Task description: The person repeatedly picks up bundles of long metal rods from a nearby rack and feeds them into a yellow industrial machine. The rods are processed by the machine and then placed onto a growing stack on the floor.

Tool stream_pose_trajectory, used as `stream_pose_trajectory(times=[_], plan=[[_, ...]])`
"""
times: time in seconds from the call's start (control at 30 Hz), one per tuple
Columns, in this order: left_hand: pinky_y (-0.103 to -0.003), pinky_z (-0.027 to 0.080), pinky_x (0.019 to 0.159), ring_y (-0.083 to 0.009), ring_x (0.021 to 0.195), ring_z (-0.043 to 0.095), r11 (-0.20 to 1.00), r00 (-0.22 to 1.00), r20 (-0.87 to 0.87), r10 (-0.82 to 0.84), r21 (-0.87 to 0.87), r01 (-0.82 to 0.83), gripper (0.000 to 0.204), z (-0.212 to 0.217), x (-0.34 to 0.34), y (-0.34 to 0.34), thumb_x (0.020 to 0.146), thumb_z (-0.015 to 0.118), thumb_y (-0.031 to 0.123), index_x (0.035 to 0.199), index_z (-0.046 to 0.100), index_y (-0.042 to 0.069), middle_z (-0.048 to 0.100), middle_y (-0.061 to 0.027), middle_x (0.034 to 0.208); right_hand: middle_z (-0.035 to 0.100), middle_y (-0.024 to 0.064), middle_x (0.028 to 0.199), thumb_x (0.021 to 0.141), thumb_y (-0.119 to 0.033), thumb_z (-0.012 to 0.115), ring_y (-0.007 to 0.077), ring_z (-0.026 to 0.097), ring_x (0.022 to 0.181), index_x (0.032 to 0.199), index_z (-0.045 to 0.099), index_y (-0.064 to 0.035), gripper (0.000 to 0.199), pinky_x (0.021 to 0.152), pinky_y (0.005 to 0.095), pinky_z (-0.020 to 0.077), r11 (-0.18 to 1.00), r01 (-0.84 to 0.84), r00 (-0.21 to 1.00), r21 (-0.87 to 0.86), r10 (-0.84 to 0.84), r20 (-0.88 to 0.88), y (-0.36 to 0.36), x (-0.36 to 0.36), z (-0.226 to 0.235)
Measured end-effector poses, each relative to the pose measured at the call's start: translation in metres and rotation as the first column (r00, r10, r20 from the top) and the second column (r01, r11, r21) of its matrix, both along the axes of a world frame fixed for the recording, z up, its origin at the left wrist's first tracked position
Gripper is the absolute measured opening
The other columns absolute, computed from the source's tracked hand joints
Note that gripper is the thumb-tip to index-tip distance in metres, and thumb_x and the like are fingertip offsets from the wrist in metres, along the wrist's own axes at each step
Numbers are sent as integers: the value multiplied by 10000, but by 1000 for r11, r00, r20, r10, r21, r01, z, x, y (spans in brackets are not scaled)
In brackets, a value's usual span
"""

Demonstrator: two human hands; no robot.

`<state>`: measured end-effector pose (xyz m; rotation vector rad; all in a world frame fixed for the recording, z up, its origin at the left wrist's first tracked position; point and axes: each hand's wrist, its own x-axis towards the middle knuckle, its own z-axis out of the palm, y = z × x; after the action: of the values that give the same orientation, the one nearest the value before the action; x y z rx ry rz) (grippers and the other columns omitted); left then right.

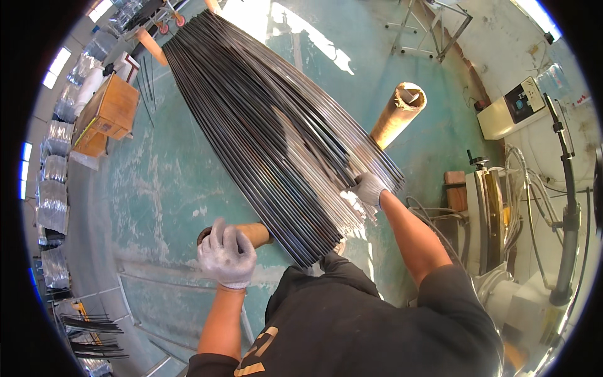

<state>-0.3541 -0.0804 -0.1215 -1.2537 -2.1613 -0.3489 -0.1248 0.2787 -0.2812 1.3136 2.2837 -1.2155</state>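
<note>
across the middle of the head view, from the upper left down to the lower centre, lies a broad sheaf of long dark rods (251,138), its near ends just in front of the person's dark trousers (333,273). the rods run nearly side by side, a little crossed toward the right, where sunlight turns many of them pale.

right of centre, the gloved right hand (369,190) rests on the rods near their near ends, its fingers bent down together among them; whether they are clamped on a rod i cannot tell. that spot probably suits sorting out single rods, since the ends lie within easy reach there.

at lower left of centre, the gloved left hand (227,254) is raised clear of the rods, slightly blurred, fingers loosely curled and partly apart, with nothing visible in them. it overlaps a brown cardboard tube (256,234) beside the sheaf's left edge.

another hollow tube (397,116) stands by the right edge, and an orange-brown post (152,47) by the far left corner. placed along the sides like this, they seem meant to keep the rods from spreading over the green floor (169,182).
</note>
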Motion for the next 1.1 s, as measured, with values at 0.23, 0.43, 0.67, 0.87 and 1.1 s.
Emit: stream_pose_trajectory(times=[0.23,0.43,0.67,0.87,1.1], plan=[[-480,576,900,-344,985,728,983,977,149,-155,126,136,214,11,-1,-10,868,790,113,1065,713,145,788,-101,1284,783,86,1025,1041,-267,887,142,745,854,1421,668,115,582,717,344,612,705,304,814,-641,-541,-209,-52,-2,-13],[-538,487,1095,-380,1276,622,933,908,305,-288,302,194,294,18,24,-35,824,814,70,1076,698,166,730,-49,1283,655,35,745,1113,-678,658,155,589,623,981,739,-49,648,601,377,498,881,229,925,-414,-330,-190,-123,4,45],[-571,415,1179,-421,1442,519,892,855,287,-433,275,359,339,-14,38,-46,832,821,85,1125,693,197,680,-4,1271,613,206,776,1102,-489,738,266,611,719,1145,746,34,525,741,507,532,946,296,945,-132,-269,187,-275,143,80],[-485,601,988,-362,1081,727,459,223,493,-841,433,776,266,-39,52,-28,825,808,-9,1059,734,93,750,-133,1117,812,260,1077,990,-463,837,481,772,1026,1140,826,-80,411,902,534,606,906,389,828,165,-422,368,-464,333,106],[-464,601,931,-315,1003,714,955,-963,64,-262,164,-249,304,-120,91,69,1134,672,363,1142,702,60,767,-153,1092,681,189,774,707,-174,877,459,707,817,813,705,-98,216,773,547,574,633,408,664,658,-700,261,-614,377,154]])
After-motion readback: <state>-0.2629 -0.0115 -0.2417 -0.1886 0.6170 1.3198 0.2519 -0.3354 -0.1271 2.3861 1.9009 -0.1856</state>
